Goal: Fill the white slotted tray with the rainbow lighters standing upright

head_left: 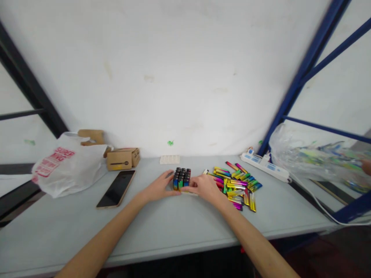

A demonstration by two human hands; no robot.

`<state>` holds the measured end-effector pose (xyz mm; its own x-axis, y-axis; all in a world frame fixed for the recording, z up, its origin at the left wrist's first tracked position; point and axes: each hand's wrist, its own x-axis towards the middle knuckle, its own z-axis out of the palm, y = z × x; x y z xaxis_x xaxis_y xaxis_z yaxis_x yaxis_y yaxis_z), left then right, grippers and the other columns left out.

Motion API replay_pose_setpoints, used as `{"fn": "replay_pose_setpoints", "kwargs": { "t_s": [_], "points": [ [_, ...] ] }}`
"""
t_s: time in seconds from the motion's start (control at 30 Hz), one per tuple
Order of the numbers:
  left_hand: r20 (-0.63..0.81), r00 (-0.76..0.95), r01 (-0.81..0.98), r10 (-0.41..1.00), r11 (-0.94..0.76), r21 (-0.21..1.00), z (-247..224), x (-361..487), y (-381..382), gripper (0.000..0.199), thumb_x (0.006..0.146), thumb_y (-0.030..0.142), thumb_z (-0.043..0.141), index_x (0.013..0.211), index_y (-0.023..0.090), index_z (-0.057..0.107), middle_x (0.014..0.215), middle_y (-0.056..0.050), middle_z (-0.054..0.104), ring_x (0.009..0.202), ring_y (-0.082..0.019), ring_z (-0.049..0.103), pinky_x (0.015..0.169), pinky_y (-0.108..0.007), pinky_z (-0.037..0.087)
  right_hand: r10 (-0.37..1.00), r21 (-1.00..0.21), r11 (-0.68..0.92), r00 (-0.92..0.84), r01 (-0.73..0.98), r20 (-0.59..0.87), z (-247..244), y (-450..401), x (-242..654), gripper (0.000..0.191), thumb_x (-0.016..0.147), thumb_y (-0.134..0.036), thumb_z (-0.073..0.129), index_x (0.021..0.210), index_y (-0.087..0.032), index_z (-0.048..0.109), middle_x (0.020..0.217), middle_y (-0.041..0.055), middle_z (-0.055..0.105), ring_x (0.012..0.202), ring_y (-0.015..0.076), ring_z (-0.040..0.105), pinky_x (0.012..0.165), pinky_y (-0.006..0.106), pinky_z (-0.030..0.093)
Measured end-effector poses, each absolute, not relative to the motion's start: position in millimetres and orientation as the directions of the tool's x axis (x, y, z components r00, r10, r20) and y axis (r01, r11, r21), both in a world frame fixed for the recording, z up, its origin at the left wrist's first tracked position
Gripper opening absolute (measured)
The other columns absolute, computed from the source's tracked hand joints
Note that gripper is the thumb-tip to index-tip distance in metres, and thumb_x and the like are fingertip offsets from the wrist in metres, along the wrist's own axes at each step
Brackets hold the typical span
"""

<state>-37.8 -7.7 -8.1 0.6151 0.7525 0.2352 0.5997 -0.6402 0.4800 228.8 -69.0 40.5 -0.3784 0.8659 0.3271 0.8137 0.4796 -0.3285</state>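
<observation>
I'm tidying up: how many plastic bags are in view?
2: a white bag at far left and a clear bag at far right. Others may be hidden.

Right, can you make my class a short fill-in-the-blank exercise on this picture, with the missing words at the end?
1. The upright lighters between the left hand and the right hand have tops of the colour ____.
2. The bag has print of the colour ____.
3. The phone lies nearer the person's ____ hand.
4. Seen by the person, the loose pile lies to the ____ of the upright lighters.

Missing words: black; red; left; right.
</observation>
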Motion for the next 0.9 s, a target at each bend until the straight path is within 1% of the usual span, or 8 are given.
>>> {"fn": "replay_pose_setpoints", "kwargs": {
  "t_s": [0.1, 0.2, 0.37, 0.5, 0.6, 0.77, 0.83, 0.9],
  "points": [
    [0.218, 0.618, 0.614, 0.756, -0.636, 0.467, -14, -41, -3, 0.088, 0.085, 0.075, 0.075, 0.15, 0.019, 0.057, 0.164, -0.02, 0.046, 0.151, -0.042, 0.046, 0.129, -0.055, 0.037, 0.856, -0.366, 0.463, -0.298, 0.807, 0.423, 47, -63, 257, 0.062, 0.107, -0.066, 0.049, 0.07, -0.021, 0.072, 0.066, 0.0059, 0.072, 0.061, 0.0188, 0.062, 0.063, 0.029, 0.033],
    [0.24, 0.625, 0.606, 0.742, -0.656, 0.45, -19, -43, 2, 0.087, 0.084, 0.076, 0.076, 0.15, 0.022, 0.057, 0.164, -0.018, 0.048, 0.151, -0.041, 0.047, 0.129, -0.054, 0.038, 0.875, -0.367, 0.275, -0.074, 0.889, 0.478, 53, -48, 303, 0.059, 0.112, -0.052, 0.042, 0.075, -0.02, 0.073, 0.068, 0.0068, 0.073, 0.062, 0.0196, 0.062, 0.064, 0.029, 0.035],
    [0.226, 0.621, 0.615, 0.751, -0.645, 0.454, -16, -41, 1, 0.089, 0.083, 0.078, 0.075, 0.149, 0.021, 0.059, 0.163, -0.017, 0.048, 0.151, -0.039, 0.047, 0.13, -0.05, 0.037, 0.956, -0.298, 0.015, 0.074, 0.954, 0.283, 53, -13, 380, 0.029, 0.105, -0.03, 0.058, 0.101, -0.015, 0.082, 0.101, 0.0141, 0.083, 0.09, 0.025, 0.075, 0.078, 0.03, 0.047],
    [0.185, 0.603, 0.628, 0.776, -0.605, 0.489, -11, -39, -1, 0.095, 0.076, 0.079, 0.08, 0.147, 0.018, 0.061, 0.162, -0.02, 0.048, 0.15, -0.042, 0.046, 0.13, -0.053, 0.035, 0.959, -0.182, -0.132, 0.172, 0.974, 0.226, 38, 13, 409, 0.037, 0.1, -0.031, 0.066, 0.123, -0.006, 0.079, 0.122, 0.0253, 0.078, 0.112, 0.0324, 0.074, 0.094, 0.035, 0.051],
    [0.198, 0.611, 0.612, 0.767, -0.616, 0.497, -11, -38, -1, 0.093, 0.077, 0.078, 0.081, 0.146, 0.018, 0.062, 0.159, -0.02, 0.05, 0.148, -0.041, 0.048, 0.129, -0.053, 0.036, 0.975, -0.142, -0.108, 0.133, 0.984, 0.18, 25, 25, 412, 0.035, 0.101, -0.027, 0.061, 0.121, -0.005, 0.08, 0.118, 0.027, 0.078, 0.112, 0.0336, 0.075, 0.097, 0.038, 0.052],
    [0.205, 0.621, 0.599, 0.757, -0.626, 0.499, -10, -39, -2, 0.09, 0.078, 0.079, 0.079, 0.145, 0.022, 0.062, 0.16, -0.018, 0.051, 0.148, -0.039, 0.048, 0.129, -0.051, 0.036, 0.987, -0.162, -0.003, 0.029, 0.987, 0.159, 20, 28, 402, 0.028, 0.098, -0.019, 0.061, 0.114, -0.012, 0.082, 0.116, 0.0194, 0.081, 0.109, 0.0274, 0.076, 0.098, 0.033, 0.052],
    [0.198, 0.621, 0.6, 0.759, -0.622, 0.502, -9, -38, -2, 0.09, 0.078, 0.079, 0.079, 0.144, 0.02, 0.063, 0.161, -0.019, 0.049, 0.149, -0.04, 0.048, 0.129, -0.051, 0.036, 0.977, -0.238, 0.049, 0.003, 0.97, 0.214, 25, 26, 397, 0.025, 0.096, -0.019, 0.064, 0.113, -0.011, 0.081, 0.115, 0.0196, 0.081, 0.106, 0.0273, 0.075, 0.099, 0.034, 0.052],
    [0.184, 0.619, 0.605, 0.763, -0.613, 0.508, -8, -38, -2, 0.091, 0.078, 0.078, 0.08, 0.144, 0.018, 0.063, 0.16, -0.021, 0.049, 0.149, -0.041, 0.048, 0.129, -0.052, 0.036, 0.954, -0.401, 0.124, 0.001, 0.908, 0.299, 32, 22, 392, 0.023, 0.094, -0.022, 0.066, 0.11, -0.011, 0.078, 0.111, 0.0202, 0.08, 0.099, 0.0265, 0.075, 0.095, 0.036, 0.054]
  ]
}}
